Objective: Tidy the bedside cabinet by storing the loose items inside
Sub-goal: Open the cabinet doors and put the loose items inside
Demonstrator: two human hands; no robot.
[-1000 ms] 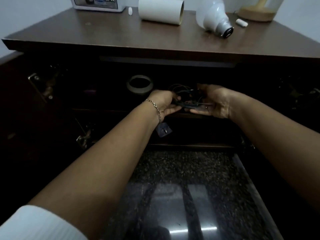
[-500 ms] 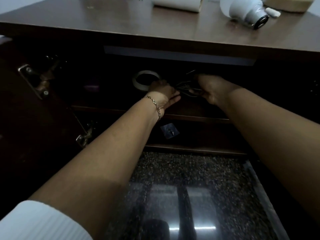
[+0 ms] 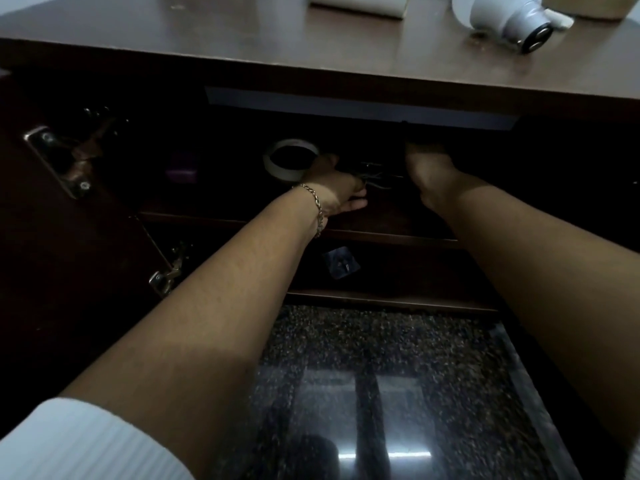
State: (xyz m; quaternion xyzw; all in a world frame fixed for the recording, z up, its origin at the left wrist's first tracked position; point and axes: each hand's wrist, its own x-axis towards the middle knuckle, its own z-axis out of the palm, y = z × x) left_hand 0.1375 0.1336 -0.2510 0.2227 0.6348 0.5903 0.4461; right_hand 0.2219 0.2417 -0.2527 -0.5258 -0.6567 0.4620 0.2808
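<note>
Cabinet top (image 3: 311,46): paper roll (image 3: 356,5) at far edge, middle; bulb (image 3: 498,15) to its right.
Upper shelf (image 3: 398,225): tape roll (image 3: 289,159) just left of left hand (image 3: 337,192); wire tangle (image 3: 377,176) between left hand and right hand (image 3: 429,174).
Lower shelf (image 3: 415,271): small packet (image 3: 341,263), below left hand.
Open door (image 3: 69,237) at left.
Floor (image 3: 381,375) before cabinet.

Two arms reach into the dark upper shelf (image 3: 398,225) of an open bedside cabinet (image 3: 277,46). The left hand (image 3: 337,192) and right hand (image 3: 429,176) flank a tangle of thin wires (image 3: 377,174), with the fingers lost in shadow. A tape roll (image 3: 287,162) sits beside the left hand.
</note>
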